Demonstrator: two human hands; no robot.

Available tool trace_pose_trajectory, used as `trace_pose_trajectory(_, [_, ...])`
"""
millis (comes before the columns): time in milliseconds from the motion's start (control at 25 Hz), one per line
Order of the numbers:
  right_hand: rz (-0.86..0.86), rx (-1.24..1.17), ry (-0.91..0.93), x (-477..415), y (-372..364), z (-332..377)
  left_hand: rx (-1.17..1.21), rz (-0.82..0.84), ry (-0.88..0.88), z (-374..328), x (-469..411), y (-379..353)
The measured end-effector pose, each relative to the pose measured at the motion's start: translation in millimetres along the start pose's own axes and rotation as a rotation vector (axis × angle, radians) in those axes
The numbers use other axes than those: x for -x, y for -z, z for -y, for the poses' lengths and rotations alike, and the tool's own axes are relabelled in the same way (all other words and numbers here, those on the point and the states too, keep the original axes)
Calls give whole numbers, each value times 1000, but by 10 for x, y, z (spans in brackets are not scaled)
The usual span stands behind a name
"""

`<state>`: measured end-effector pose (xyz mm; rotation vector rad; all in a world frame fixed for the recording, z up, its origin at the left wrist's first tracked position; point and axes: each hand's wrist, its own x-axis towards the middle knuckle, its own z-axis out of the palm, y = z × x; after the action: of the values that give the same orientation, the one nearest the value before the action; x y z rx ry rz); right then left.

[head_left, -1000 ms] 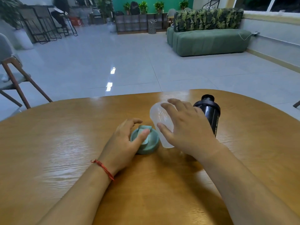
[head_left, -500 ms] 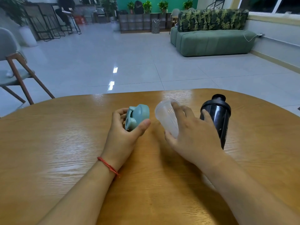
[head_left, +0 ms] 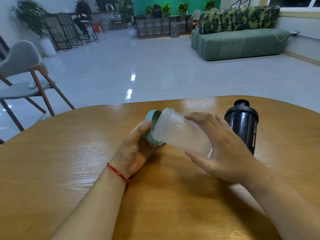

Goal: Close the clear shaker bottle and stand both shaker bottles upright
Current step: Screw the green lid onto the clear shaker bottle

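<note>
The left hand (head_left: 136, 149) is holding the pale green lid (head_left: 152, 129) on edge, its fingers closed around the lid's rim, and is bringing the hollow side up against the mouth of the clear shaker bottle (head_left: 180, 134). The right hand (head_left: 223, 149) is cradling that bottle near its base, fingers spread wide around the body with the thumb underneath, and is tilting it so the open end is pointing left toward the lid. Lid and mouth are meeting at an angle, touching at the lower edge, so the closing step looks to be in hand but not finished; the lid is not yet sitting square on the threads. The next move is probably calling for lining the lid flat with the rim, then twisting it down while the right hand is bracing the bottle, and after that setting the bottle on its base. The black shaker bottle (head_left: 242, 125) is already standing upright, capped, just beyond the right hand.

Everything is happening over a round wooden table (head_left: 69, 170) with a glossy grain. Beyond it a pale tiled floor (head_left: 155, 66) is stretching to a green sofa (head_left: 240, 44), and a grey chair (head_left: 22, 73) is standing at the left
</note>
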<state>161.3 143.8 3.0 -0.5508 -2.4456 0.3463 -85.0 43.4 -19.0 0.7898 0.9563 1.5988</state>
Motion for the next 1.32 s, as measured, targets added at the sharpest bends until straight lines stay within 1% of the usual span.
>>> trace_pose_trajectory(120, [35, -20, 38, 9, 5, -30, -68, 96, 0, -18, -3, 22])
trace_pose_trajectory(400, [48, -76, 77, 33, 47, -41, -68, 48, 1, -57, 18, 62])
trace_pose_trajectory(600, [57, -84, 119, 39, 17, -72, -155, 81, 20, -54, 30, 77])
trace_pose_trajectory(800, [45, -218, 83, 44, 33, -25, -212, 97, -49, -81, 89, 84])
trace_pose_trajectory(880, [54, -315, 27, 44, 47, 5, -214, 117, -85, -108, 132, 91])
trace_pose_trajectory(1000, [79, -508, -119, 55, 62, 96, -203, 138, -99, -128, 204, 95])
trace_pose_trajectory(1080, [73, -571, -178, 57, 37, 204, -191, 127, -108, -134, 279, 120])
trace_pose_trajectory(1200, [-14, -663, -274, -34, -70, 417, -176, 47, -179, -204, 376, 227])
trace_pose_trajectory(1320, [-51, -798, -404, -169, -243, 620, -181, -33, -271, -302, 404, 355])
